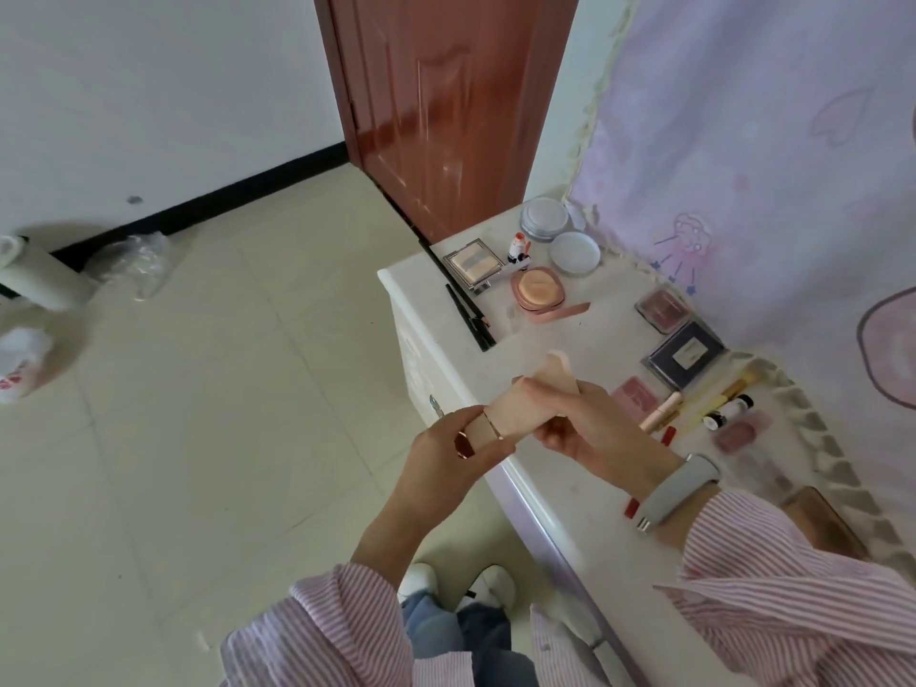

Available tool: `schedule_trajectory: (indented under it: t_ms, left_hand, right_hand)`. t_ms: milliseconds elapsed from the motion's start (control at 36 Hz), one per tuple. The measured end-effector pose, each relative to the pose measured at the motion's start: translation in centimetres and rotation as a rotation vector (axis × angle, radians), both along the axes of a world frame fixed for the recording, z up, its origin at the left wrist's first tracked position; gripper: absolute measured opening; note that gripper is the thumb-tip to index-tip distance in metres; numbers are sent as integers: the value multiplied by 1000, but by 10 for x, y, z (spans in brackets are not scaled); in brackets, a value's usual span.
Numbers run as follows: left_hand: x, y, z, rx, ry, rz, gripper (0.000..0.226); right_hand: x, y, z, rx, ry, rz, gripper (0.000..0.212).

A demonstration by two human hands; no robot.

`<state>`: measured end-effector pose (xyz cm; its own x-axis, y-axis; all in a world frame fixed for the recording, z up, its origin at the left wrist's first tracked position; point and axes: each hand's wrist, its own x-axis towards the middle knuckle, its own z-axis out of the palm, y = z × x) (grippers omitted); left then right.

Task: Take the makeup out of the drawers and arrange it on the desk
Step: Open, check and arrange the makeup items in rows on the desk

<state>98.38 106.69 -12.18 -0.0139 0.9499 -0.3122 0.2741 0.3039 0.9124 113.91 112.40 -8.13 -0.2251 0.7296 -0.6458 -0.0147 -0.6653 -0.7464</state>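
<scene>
A home bedroom or dressing corner, judging by the white desk (500, 369) spread with compacts and lipsticks. Backed by a pastel lilac cartoon-print cloth (743, 156) with lace trim. Beyond, cream floor tiles (238, 389) and a glossy red-brown wooden door (446, 101).

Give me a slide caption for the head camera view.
Both hands, left and right, hold a peach tube beside the makeup-covered desk.

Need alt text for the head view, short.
Both hands, left hand and right hand, hold a pale peach tube over the edge of a white desk. Compacts, palettes and lipsticks already lie on it, among them a round peach compact.
</scene>
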Motion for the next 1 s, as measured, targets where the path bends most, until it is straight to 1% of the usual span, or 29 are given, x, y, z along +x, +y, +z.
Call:
schedule_trajectory:
  t_ms: [56,111,139,194,222,278,333,389,444,528,611,667,694,722,778,833,861,889,944,1000]
  left_hand:
    - [-4,3,1,18,15,-52,27]
    - [-8,8,3,-19,-46,-105,23]
    - [-10,10,4,-58,-113,-133,17]
    - [-16,16,4,-151,-278,-179,7]
    - [-18,17,5,-199,-358,-200,6]
    - [-21,20,4,-318,-514,-239,16]
    - [-21,24,2,-422,-612,-254,21]
    - [-18,28,-3,-479,-630,-255,25]
    - [-13,32,-7,-520,-652,-241,33]
    - [-3,39,-13,-540,-690,-217,33]
    - [7,43,-23,-540,-668,-223,30]
    - [13,43,-31,-530,-646,-150,28]
    - [16,42,-35,-506,-624,-84,27]
    - [19,42,-39,-467,-591,-3,26]
    - [25,44,-46,-354,-529,187,25]
    - [32,47,-50,-239,-491,371,21]
    - [35,49,-53,-187,-444,436,18]
    - [40,52,-57,-137,-358,478,17]
    - [48,57,-64,-30,-128,508,14]
    - [57,62,-72,66,72,510,18]
  right_hand:
    - [2,1,1,9,-6,29,32]
    - [6,4,2,25,-26,81,24]
    - [10,6,3,41,-49,124,22]
    - [16,11,7,77,-101,236,25]
    - [20,14,10,99,-132,297,25]
    - [27,20,16,166,-200,424,18]
    - [33,27,20,270,-315,567,14]
    - [37,36,20,416,-488,730,13]
    - [41,44,18,492,-591,870,12]
    - [47,51,6,594,-801,1063,6]
    - [57,61,-8,721,-977,1107,8]
    - [68,69,-15,822,-1044,1070,8]
    - [73,72,-18,841,-1055,1022,8]
    - [78,76,-21,813,-1039,953,8]
    - [85,81,-26,680,-949,817,8]
    - [88,85,-34,525,-872,775,9]
    - [89,87,-40,453,-833,768,13]
    - [90,87,-45,382,-795,749,15]
    - [88,88,-56,280,-741,710,11]
    - [84,90,-67,257,-759,705,11]
